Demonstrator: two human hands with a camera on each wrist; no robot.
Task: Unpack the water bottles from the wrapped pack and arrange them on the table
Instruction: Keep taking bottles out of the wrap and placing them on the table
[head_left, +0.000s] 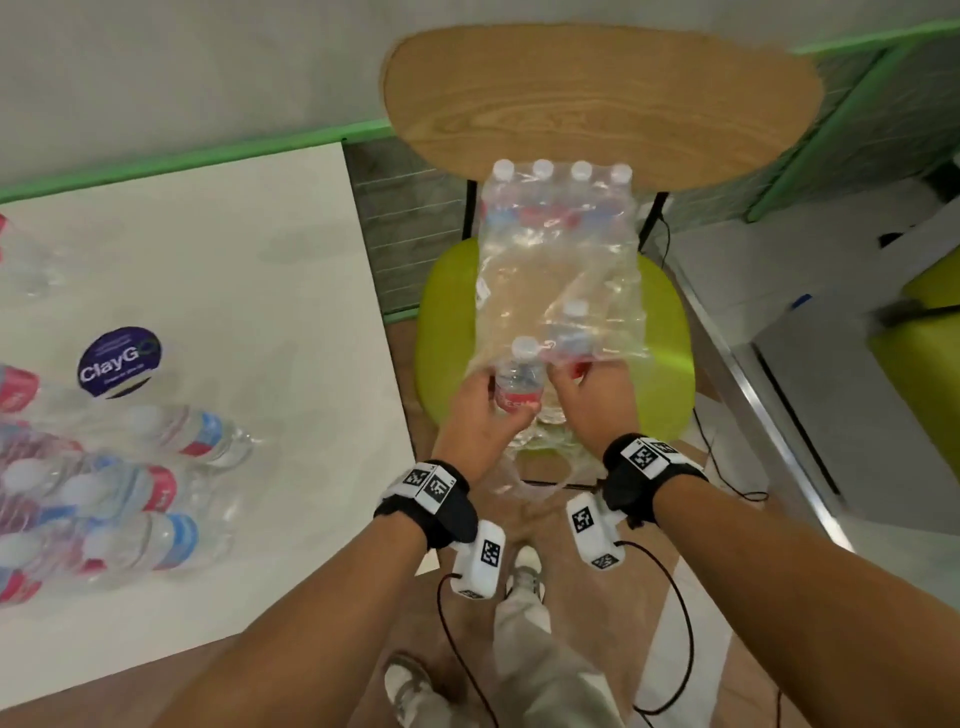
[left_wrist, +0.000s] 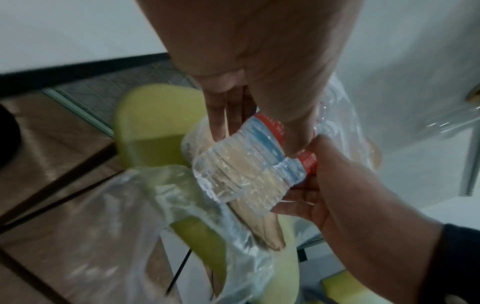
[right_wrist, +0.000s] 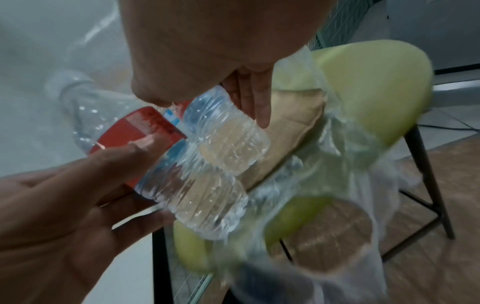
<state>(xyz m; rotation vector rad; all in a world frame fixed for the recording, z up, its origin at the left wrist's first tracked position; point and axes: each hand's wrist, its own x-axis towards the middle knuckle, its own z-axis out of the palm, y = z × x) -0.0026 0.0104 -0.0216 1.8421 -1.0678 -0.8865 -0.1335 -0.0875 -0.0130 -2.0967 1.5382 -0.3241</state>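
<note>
The torn clear wrapped pack (head_left: 550, 260) lies on a green chair seat (head_left: 667, 332), with a row of capped bottles (head_left: 561, 174) at its far end. My left hand (head_left: 483, 410) grips a red-labelled water bottle (head_left: 519, 387) at the pack's open near end. My right hand (head_left: 587, 395) grips a second bottle (head_left: 571, 338) beside it, still under the film. In the left wrist view my left hand (left_wrist: 259, 133) holds its bottle (left_wrist: 228, 162) between thumb and fingers. In the right wrist view my right hand (right_wrist: 207, 102) holds its bottle (right_wrist: 228, 144), with the other bottle (right_wrist: 194, 195) alongside.
A white table (head_left: 249, 270) stands to the left with several bottles (head_left: 156, 467) lying on their sides and a dark round sticker (head_left: 119, 361). The chair has a wooden backrest (head_left: 597, 98). Another green seat (head_left: 919, 353) is at the right. Cables (head_left: 680, 649) trail over the floor by my feet.
</note>
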